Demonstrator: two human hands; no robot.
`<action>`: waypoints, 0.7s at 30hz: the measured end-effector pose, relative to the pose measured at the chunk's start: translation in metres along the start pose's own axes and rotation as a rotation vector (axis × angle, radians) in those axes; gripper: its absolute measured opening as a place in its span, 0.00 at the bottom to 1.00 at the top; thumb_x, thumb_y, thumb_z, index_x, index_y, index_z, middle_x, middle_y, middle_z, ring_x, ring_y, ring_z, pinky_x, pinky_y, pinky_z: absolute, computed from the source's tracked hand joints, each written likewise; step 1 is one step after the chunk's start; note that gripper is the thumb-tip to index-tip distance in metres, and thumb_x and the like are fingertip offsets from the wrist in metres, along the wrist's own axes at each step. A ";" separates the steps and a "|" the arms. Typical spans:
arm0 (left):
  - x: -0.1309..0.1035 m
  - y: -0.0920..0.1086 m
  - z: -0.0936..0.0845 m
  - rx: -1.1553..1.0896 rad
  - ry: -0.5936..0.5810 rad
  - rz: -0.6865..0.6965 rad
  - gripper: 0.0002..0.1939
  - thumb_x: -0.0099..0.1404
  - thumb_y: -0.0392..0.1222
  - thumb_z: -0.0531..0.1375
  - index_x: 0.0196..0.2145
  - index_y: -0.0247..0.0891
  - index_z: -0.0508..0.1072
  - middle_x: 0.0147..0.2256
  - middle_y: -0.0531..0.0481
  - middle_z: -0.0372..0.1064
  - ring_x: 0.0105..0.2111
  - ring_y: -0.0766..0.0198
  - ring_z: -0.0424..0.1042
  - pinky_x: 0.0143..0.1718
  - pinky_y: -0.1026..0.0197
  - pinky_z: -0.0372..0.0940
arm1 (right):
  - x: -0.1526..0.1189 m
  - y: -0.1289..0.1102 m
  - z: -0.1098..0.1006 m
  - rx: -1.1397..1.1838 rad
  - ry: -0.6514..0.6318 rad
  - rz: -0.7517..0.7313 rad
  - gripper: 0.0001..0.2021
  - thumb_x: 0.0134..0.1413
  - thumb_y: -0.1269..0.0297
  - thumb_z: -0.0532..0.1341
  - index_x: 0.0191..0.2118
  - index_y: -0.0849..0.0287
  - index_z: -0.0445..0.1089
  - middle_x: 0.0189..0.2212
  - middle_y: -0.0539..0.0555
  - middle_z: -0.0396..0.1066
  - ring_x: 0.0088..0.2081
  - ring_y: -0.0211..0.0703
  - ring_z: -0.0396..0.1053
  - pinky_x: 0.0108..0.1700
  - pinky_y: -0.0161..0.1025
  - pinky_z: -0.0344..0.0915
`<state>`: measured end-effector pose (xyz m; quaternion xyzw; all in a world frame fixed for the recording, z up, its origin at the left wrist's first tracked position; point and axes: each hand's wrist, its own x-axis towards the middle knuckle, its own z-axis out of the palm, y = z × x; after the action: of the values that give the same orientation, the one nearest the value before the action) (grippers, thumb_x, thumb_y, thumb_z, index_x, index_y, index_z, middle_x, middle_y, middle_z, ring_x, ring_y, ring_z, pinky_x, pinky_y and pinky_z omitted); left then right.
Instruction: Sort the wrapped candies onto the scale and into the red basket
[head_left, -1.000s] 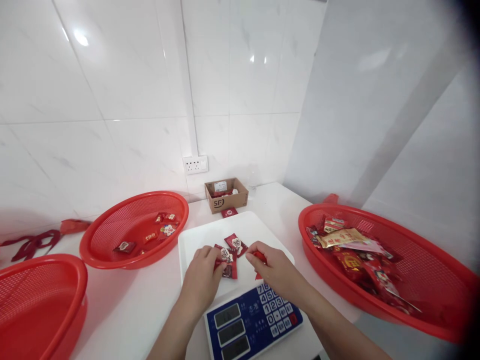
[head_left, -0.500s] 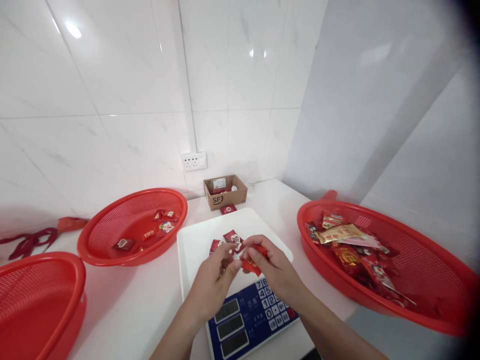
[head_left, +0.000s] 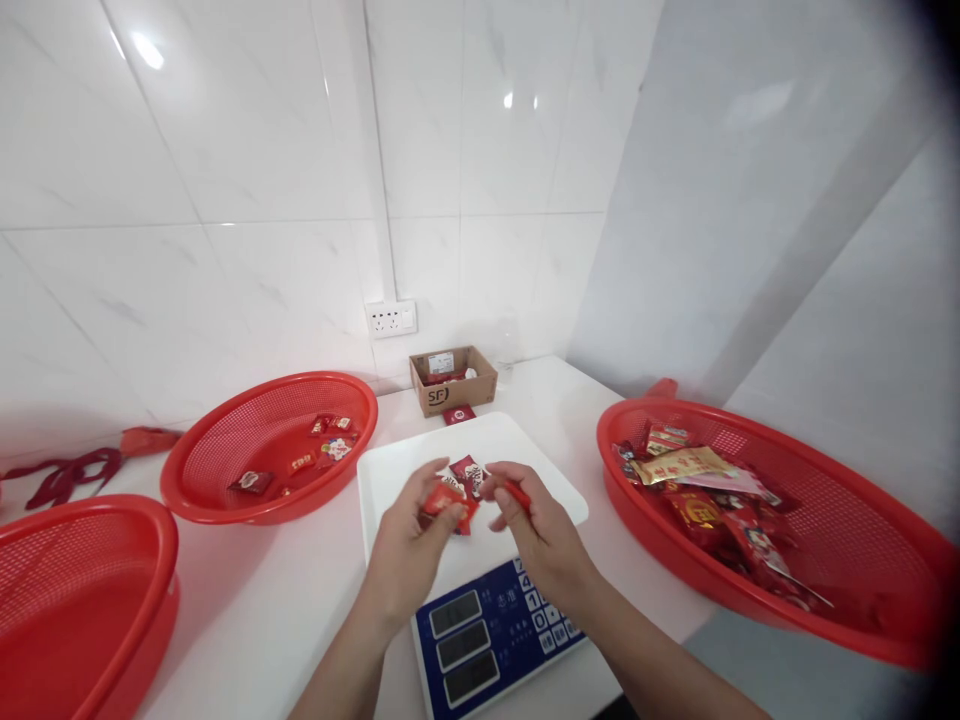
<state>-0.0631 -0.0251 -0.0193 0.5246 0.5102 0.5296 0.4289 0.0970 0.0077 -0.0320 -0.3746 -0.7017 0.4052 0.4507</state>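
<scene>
Above the white weighing pan, my left hand [head_left: 415, 530] pinches a small red wrapped snack packet [head_left: 448, 503] between thumb and fingers. My right hand [head_left: 538, 525], a short gap away, is closed on another red packet [head_left: 517, 494], mostly covered by its fingers. Beneath both hands is a digital scale, its white pan [head_left: 390, 490] in the middle and its blue keypad panel [head_left: 480, 640] nearest me. Dark red packets with white print [head_left: 470, 472] lie on the pan behind my hands, partly hidden by them.
On the right stands a red basket [head_left: 847, 450] heaped with wrapped snacks. A second red basket [head_left: 217, 430] at left holds several packets; a third [head_left: 112, 660] sits at front left. A cardboard box [head_left: 457, 392] is by the wall, with a dark red ribbon [head_left: 75, 475] at far left.
My hands have moved apart. A red packet now shows in my left hand, where the fingers looked empty before, while my right hand keeps hold of red wrapping.
</scene>
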 end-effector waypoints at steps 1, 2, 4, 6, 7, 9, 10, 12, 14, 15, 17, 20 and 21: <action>0.001 0.001 -0.005 0.010 0.068 0.016 0.24 0.59 0.47 0.60 0.53 0.41 0.62 0.38 0.50 0.71 0.36 0.62 0.70 0.38 0.59 0.64 | 0.002 0.003 -0.002 -0.087 0.012 0.022 0.14 0.64 0.56 0.48 0.50 0.54 0.61 0.41 0.55 0.69 0.44 0.46 0.67 0.47 0.46 0.64; 0.002 0.001 -0.010 0.022 0.129 0.029 0.24 0.59 0.48 0.60 0.52 0.41 0.63 0.38 0.50 0.71 0.36 0.61 0.70 0.38 0.59 0.64 | 0.005 0.005 -0.003 -0.171 0.002 0.041 0.14 0.64 0.58 0.48 0.51 0.54 0.61 0.42 0.56 0.69 0.44 0.47 0.67 0.48 0.47 0.64; 0.004 0.003 -0.019 0.040 0.206 0.051 0.25 0.58 0.50 0.61 0.51 0.41 0.64 0.36 0.51 0.71 0.35 0.61 0.70 0.36 0.60 0.64 | 0.010 0.010 -0.006 -0.315 -0.079 0.056 0.15 0.61 0.64 0.51 0.53 0.55 0.61 0.47 0.57 0.67 0.49 0.48 0.64 0.51 0.47 0.61; 0.004 0.006 -0.025 0.042 0.239 0.073 0.25 0.57 0.51 0.61 0.50 0.40 0.64 0.34 0.51 0.70 0.34 0.62 0.70 0.34 0.61 0.64 | 0.013 0.013 -0.008 -0.428 -0.179 0.051 0.20 0.56 0.70 0.54 0.55 0.56 0.61 0.52 0.58 0.63 0.54 0.50 0.60 0.54 0.47 0.58; 0.004 0.007 -0.027 0.037 0.247 0.084 0.25 0.57 0.51 0.62 0.50 0.40 0.65 0.34 0.52 0.70 0.33 0.62 0.70 0.33 0.61 0.64 | 0.013 0.014 -0.009 -0.483 -0.217 0.045 0.22 0.54 0.72 0.55 0.56 0.56 0.61 0.53 0.58 0.63 0.54 0.50 0.59 0.55 0.48 0.57; 0.004 0.009 -0.029 0.030 0.251 0.101 0.24 0.57 0.51 0.62 0.49 0.40 0.65 0.33 0.52 0.70 0.33 0.63 0.70 0.33 0.62 0.64 | 0.013 0.015 -0.009 -0.586 -0.257 0.027 0.22 0.53 0.74 0.56 0.55 0.58 0.63 0.53 0.59 0.64 0.54 0.52 0.59 0.55 0.49 0.57; 0.004 0.010 -0.029 0.028 0.253 0.107 0.24 0.57 0.51 0.62 0.49 0.40 0.65 0.33 0.52 0.69 0.33 0.63 0.70 0.34 0.62 0.64 | 0.012 0.015 -0.010 -0.626 -0.270 0.015 0.20 0.53 0.74 0.56 0.53 0.58 0.66 0.51 0.59 0.65 0.52 0.52 0.60 0.54 0.49 0.57; 0.003 0.011 -0.030 0.035 0.258 0.114 0.24 0.57 0.50 0.62 0.49 0.39 0.65 0.32 0.52 0.69 0.33 0.63 0.70 0.34 0.61 0.64 | 0.011 0.017 -0.010 -0.668 -0.305 -0.005 0.14 0.56 0.74 0.55 0.46 0.59 0.70 0.47 0.59 0.68 0.49 0.51 0.63 0.51 0.47 0.60; 0.003 0.011 -0.030 0.046 0.269 0.112 0.25 0.57 0.51 0.62 0.49 0.39 0.66 0.33 0.51 0.70 0.34 0.62 0.70 0.33 0.61 0.64 | 0.011 0.021 -0.011 -0.677 -0.336 -0.014 0.13 0.57 0.75 0.53 0.41 0.60 0.72 0.44 0.58 0.70 0.47 0.49 0.64 0.49 0.44 0.62; 0.004 0.011 -0.031 0.052 0.274 0.108 0.25 0.56 0.51 0.62 0.49 0.39 0.66 0.34 0.50 0.70 0.34 0.61 0.70 0.33 0.61 0.64 | 0.011 0.023 -0.010 -0.678 -0.341 -0.016 0.13 0.58 0.75 0.52 0.40 0.60 0.73 0.43 0.57 0.71 0.46 0.48 0.65 0.49 0.43 0.62; 0.004 0.011 -0.031 0.055 0.274 0.102 0.25 0.56 0.52 0.62 0.49 0.38 0.67 0.35 0.49 0.70 0.34 0.61 0.70 0.33 0.60 0.65 | 0.015 0.025 -0.009 -0.687 -0.336 -0.015 0.13 0.59 0.76 0.52 0.40 0.60 0.74 0.43 0.57 0.71 0.46 0.47 0.65 0.49 0.41 0.62; 0.004 0.010 -0.032 0.043 0.260 0.104 0.25 0.56 0.52 0.62 0.48 0.39 0.67 0.36 0.48 0.71 0.34 0.61 0.70 0.34 0.60 0.65 | 0.022 0.024 -0.004 -0.728 -0.311 -0.037 0.12 0.58 0.74 0.54 0.43 0.61 0.73 0.44 0.57 0.71 0.47 0.47 0.64 0.50 0.41 0.61; 0.004 0.010 -0.032 0.045 0.257 0.106 0.24 0.57 0.52 0.62 0.48 0.39 0.67 0.36 0.48 0.71 0.34 0.61 0.70 0.35 0.59 0.65 | 0.025 0.021 -0.001 -0.753 -0.299 -0.052 0.12 0.58 0.73 0.55 0.45 0.61 0.72 0.44 0.56 0.72 0.47 0.47 0.64 0.50 0.41 0.60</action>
<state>-0.0945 -0.0253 -0.0070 0.4880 0.5441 0.6031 0.3195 0.0940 0.0388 -0.0427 -0.4327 -0.8681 0.1583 0.1848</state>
